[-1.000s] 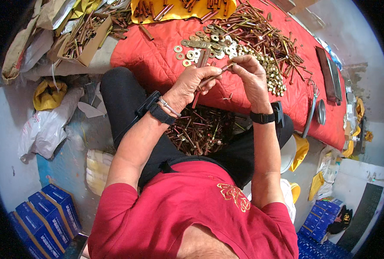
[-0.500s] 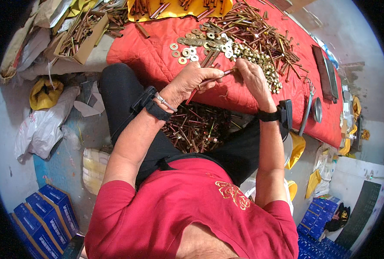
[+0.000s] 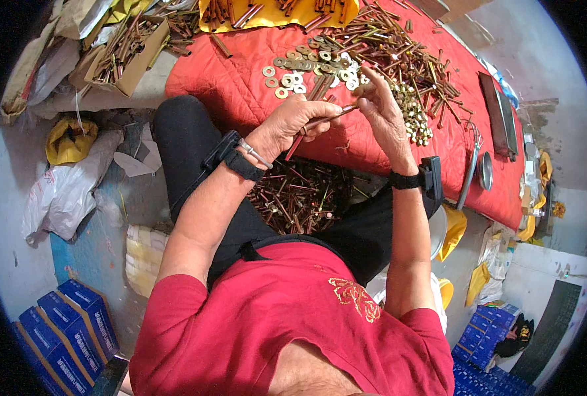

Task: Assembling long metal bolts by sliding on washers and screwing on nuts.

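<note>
Hands and metal fittings about the red quilt (image 3: 221, 92). The left hand (image 3: 299, 122), over the quilt's near edge, is curled firmly round a slim metal rod (image 3: 330, 117), whose free end points rightward above that edge. Further reddish rods (image 3: 320, 88) appear to pass through the same grasp. The right hand (image 3: 382, 112), over the quilt's near right portion, is loosely cupped, its forefinger raised and its thumb beside the rod's tip; whether it touches the tip or pinches anything small cannot be told. Ring washers (image 3: 300, 64) lie mid-quilt, with brassy nuts (image 3: 415, 119) to their right and a bolt heap (image 3: 425, 63) toward the quilt's far right side.

Likely faults: the left grasp, shared among several rods, may loosen and let one slide out. Anything dropped here could fall past the quilt's near edge into the jumbled rods (image 3: 297, 201) below it and be hard to find. A small part at the tip, if present, could slip from a light fingertip hold. A low right wrist could scatter the nuts.
</note>
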The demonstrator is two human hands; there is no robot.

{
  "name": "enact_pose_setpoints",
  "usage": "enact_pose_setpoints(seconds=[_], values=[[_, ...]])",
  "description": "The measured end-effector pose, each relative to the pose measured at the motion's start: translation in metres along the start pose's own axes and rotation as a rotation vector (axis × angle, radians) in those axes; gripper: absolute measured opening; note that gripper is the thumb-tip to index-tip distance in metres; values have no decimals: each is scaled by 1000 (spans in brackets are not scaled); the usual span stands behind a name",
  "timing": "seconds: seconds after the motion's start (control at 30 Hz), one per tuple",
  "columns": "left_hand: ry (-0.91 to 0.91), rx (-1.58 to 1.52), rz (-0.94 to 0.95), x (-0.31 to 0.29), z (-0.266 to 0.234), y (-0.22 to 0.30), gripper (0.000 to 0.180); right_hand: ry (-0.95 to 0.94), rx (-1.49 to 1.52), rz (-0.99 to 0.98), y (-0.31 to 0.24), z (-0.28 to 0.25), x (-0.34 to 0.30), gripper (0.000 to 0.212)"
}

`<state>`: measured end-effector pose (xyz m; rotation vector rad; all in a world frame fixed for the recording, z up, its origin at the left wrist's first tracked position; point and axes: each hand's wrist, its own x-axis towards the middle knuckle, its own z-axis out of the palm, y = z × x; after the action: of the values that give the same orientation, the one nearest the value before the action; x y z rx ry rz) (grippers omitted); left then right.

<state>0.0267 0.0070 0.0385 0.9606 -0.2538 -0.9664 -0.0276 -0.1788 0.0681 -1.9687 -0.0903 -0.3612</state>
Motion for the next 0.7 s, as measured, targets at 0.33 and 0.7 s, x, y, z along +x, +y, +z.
enact_pose_setpoints(seconds=[0.33,0.7], values=[[-1,6,-34,-1,4,-1,19,-67,-2,165,-5,-8,-2,35],[-14,-36,-7,4,-3,-9,18,20,-126,-37,2,1,-6,32]])
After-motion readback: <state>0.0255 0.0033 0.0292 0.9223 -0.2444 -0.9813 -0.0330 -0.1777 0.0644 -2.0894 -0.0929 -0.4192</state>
